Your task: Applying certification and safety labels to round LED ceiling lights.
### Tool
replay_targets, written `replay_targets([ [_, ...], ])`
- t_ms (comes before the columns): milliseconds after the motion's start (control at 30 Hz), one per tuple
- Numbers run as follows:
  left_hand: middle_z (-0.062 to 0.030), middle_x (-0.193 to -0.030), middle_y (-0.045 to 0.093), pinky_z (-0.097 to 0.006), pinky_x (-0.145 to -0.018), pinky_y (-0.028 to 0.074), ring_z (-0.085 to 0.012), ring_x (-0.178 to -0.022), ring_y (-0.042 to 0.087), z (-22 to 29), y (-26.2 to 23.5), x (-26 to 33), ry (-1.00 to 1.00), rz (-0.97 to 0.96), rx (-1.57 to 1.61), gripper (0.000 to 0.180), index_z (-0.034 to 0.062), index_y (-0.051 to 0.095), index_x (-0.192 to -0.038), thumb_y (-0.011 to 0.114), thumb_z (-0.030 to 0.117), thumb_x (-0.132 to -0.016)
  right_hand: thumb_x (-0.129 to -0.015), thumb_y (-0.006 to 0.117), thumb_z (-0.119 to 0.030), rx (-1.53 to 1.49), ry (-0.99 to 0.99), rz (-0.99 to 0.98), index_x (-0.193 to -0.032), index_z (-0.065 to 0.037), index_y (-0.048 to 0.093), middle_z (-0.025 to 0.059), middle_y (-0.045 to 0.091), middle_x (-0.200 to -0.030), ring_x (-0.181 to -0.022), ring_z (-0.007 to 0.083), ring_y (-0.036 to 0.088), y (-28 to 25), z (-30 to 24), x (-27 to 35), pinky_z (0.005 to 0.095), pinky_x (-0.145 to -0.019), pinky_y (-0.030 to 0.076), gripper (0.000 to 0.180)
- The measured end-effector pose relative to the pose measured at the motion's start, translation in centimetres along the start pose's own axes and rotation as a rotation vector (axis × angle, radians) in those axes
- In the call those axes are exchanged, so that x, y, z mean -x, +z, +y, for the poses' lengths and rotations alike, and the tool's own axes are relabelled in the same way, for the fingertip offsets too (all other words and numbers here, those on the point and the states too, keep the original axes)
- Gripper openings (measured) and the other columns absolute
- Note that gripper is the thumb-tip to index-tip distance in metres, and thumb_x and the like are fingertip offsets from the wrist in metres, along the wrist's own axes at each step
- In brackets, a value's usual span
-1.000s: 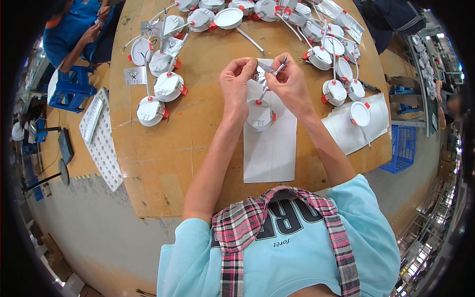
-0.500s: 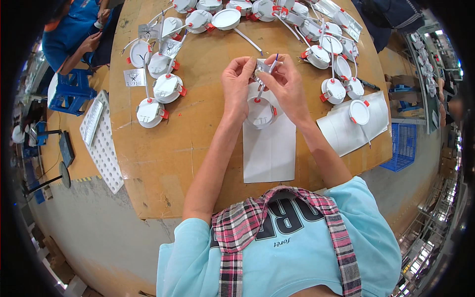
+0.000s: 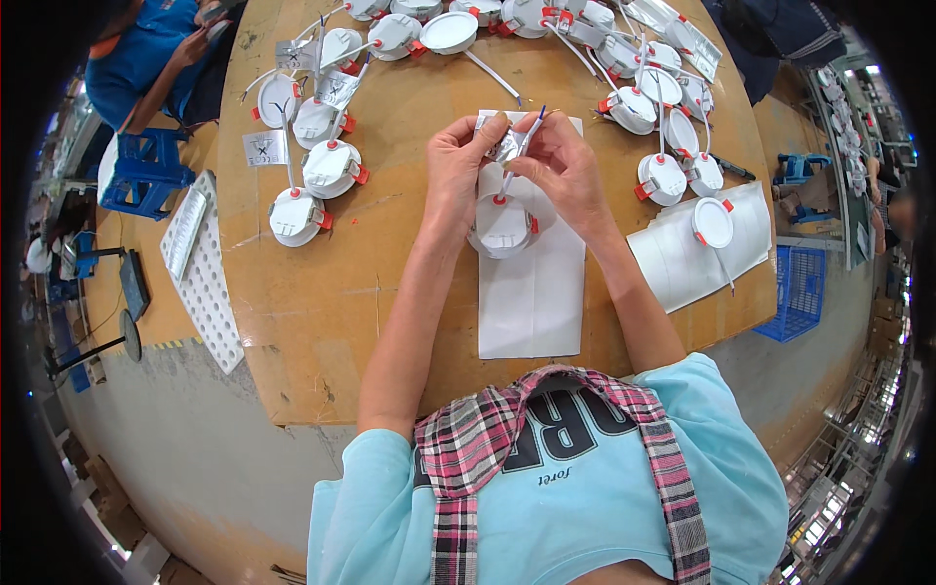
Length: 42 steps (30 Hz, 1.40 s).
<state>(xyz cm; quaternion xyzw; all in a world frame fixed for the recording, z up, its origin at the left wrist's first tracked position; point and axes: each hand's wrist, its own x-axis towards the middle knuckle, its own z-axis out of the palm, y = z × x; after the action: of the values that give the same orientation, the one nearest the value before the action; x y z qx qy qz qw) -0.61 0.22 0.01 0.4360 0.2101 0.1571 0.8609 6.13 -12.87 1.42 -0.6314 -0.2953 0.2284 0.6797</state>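
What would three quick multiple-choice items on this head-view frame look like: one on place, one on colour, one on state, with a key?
1. Where does the round white lamp fixture below the hands lie?
A. on a white paper sheet
B. in the blue crate
C. on the floor

2. What colour are the clips on the white round fixtures at the table's left?
A. green
B. red
C. black

3. What are the left hand and right hand doing?
A. resting flat, apart
B. together pinching a small silvery part with thin wires
C. lifting the blue stool

Key: 1 A, the sheet shows around it; 2 B, red tabs at the rims; 3 B, fingers meet at the part.
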Motion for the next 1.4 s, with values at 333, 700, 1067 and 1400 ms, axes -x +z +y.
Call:
replay_targets([
  [333,-0.0025,-0.078,0.067,-0.022,-0.059,0.047,-0.0067,-0.064,0.059,0.1,0.7,-0.3,-0.008,-0.016,0.031,0.017,0.0010,0.069,-0.090,0.070,0.018,-0.088,-0.089,0.065,-0.006,-0.064,-0.043,-0.071,-0.115,-0.002,0.052,0.0070,0.062,-0.106,-0.094,0.0139,0.062,-0.7,-0.2,0.2,0.0297,-0.084,0.052,0.029],
  [700,-0.0034,-0.080,0.067,-0.023,-0.064,0.050,-0.0075,-0.066,0.060,-0.1,0.5,-0.6,0.053,-0.117,0.011,0.025,-0.0006,0.070,-0.091,0.063,0.024,-0.093,-0.094,0.060,-0.011,-0.213,-0.038,0.050,-0.111,-0.001,0.055,0.0061,0.062,-0.097,-0.088,0.0106,0.061,-1.2,0.6,0.2,0.0259,-0.077,0.052,0.021],
  [1067,-0.0041,-0.085,0.067,-0.024,-0.069,0.050,-0.0079,-0.074,0.059,-0.6,-0.1,-1.2,-0.028,-0.129,-0.017,0.025,-0.0023,0.068,-0.102,0.061,0.020,-0.095,-0.089,0.068,-0.011,-0.047,-0.066,0.015,-0.112,-0.002,0.056,0.0028,0.062,-0.091,-0.084,0.0089,0.060,-0.9,0.1,0.3,0.0245,-0.076,0.051,0.028],
  [1400,-0.0056,-0.085,0.068,-0.026,-0.068,0.053,-0.0091,-0.073,0.062,-0.7,-0.5,-1.4,0.015,-0.096,-0.074,0.024,-0.0025,0.068,-0.099,0.060,0.020,-0.096,-0.090,0.067,-0.012,-0.091,-0.079,0.094,-0.106,-0.001,0.057,0.0039,0.063,-0.088,-0.080,0.0095,0.061,-0.1,0.7,0.6,0.0235,-0.070,0.051,0.022],
])
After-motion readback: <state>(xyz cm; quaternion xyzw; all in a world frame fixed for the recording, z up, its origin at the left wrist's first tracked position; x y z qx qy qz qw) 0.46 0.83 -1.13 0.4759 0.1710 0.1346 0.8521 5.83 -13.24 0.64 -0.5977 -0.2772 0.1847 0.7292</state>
